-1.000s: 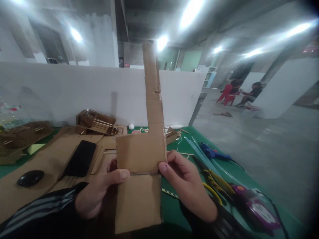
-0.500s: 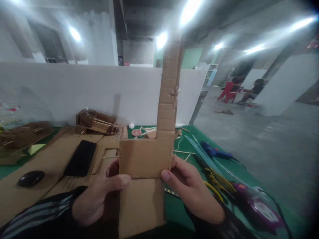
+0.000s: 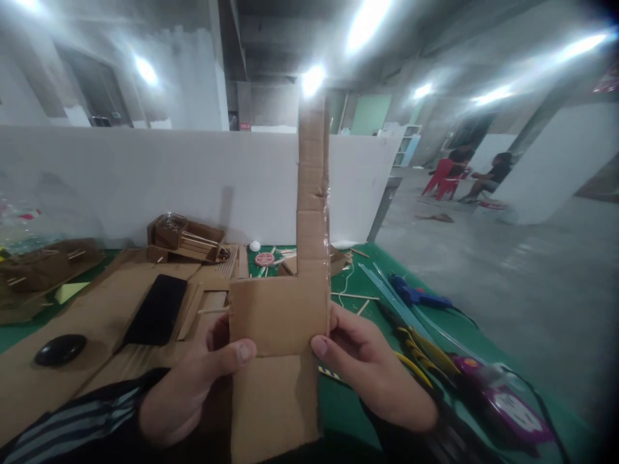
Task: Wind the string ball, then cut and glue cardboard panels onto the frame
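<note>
Low in the middle, the left hand (image 3: pixel 193 386) and right hand (image 3: pixel 382 374) pinch the tall cardboard piece (image 3: pixel 280 316). Squeezing too hard might bend it at the crease.

Cardboard piece (image 3: pixel 278 316): up in front of me, between my left hand (image 3: pixel 184 386) and my right hand (image 3: pixel 382 370), its upper strip before the partition (image 3: pixel 120 187).
Table (image 3: pixel 338 415): below both hands, reaching back to the partition.
Sheet (image 3: pixel 24 393): on the table, to my left.
Phone (image 3: pixel 157 309): on the sheet, beyond my left hand.
Mouse (image 3: pixel 60 350): on the sheet, left of the phone.
Box (image 3: pixel 193 241): behind the phone, near the partition.
Pliers (image 3: pixel 428 354): on the table, to the right of my right hand.
Glue gun (image 3: pixel 420 295): on the table, beyond the pliers.
Chairs (image 3: pixel 442 179): on the floor (image 3: pixel 532 270), past the table, far right.
</note>
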`<state>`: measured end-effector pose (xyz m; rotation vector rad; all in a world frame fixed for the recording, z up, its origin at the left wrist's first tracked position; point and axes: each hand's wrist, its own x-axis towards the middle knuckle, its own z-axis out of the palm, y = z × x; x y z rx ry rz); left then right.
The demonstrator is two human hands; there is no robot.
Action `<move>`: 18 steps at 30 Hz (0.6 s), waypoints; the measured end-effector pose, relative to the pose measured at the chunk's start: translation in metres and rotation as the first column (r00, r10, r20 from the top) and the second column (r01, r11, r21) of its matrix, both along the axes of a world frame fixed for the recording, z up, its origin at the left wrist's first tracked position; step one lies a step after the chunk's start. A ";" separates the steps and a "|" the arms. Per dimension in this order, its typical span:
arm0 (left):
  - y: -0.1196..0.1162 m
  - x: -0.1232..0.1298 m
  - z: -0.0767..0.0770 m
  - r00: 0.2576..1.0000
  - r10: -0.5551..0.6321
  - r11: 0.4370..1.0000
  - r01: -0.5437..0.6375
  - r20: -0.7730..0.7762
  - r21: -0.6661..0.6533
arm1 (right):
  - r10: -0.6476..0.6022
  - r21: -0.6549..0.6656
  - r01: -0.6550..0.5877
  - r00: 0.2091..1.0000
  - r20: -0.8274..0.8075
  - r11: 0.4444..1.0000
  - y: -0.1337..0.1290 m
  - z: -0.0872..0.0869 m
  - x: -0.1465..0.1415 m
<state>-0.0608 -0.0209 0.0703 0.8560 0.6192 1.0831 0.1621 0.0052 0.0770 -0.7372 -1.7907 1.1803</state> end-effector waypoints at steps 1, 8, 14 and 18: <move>0.000 0.000 0.000 1.000 0.006 1.000 -0.006 -0.011 0.020 | 0.002 0.004 -0.002 1.000 0.000 1.000 0.000 0.000 0.000; -0.003 0.005 -0.001 0.988 0.121 0.992 -0.117 -0.097 0.050 | -0.005 0.040 0.006 1.000 -0.020 0.999 0.002 -0.003 0.001; 0.000 0.004 -0.006 0.932 0.268 0.958 -0.231 -0.244 0.170 | -0.037 -0.010 0.037 0.999 -0.008 0.999 0.003 -0.010 -0.005; 0.002 -0.003 -0.011 0.765 0.482 0.855 -0.304 -0.427 0.421 | -0.067 -0.021 0.068 0.997 0.047 0.997 0.004 -0.008 -0.001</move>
